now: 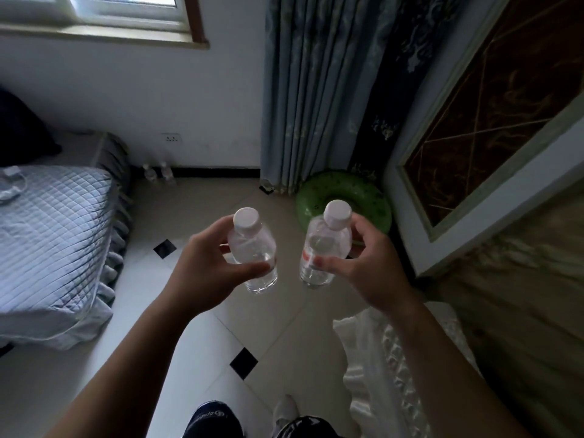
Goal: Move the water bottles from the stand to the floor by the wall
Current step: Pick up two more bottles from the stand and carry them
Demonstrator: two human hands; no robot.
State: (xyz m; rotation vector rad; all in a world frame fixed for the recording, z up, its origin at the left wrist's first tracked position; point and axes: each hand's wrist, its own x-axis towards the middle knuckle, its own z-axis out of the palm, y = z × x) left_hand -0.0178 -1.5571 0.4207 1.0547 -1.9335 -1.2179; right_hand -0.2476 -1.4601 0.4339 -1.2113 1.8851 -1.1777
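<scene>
Pale tiled floor (196, 349) with small black diamond insets. Far end, right against the wall's dark baseboard: two small water bottles (157, 172), upright, side by side, just past the bed corner. Bed (53, 235) along the left, grey quilted cover with a frilled skirt hanging to the tiles, white cable (12, 188) lying on top. Green inflatable ring (376, 200) on the floor by the curtain hem. White frilly fabric (373, 368) spilling onto the tiles at right.

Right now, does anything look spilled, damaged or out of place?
Nothing spilled or damaged. Both clear plastic water bottles, in the left hand and right hand, are capped. Only oddity: a green inflatable swim ring on the floor beside the curtain.
</scene>
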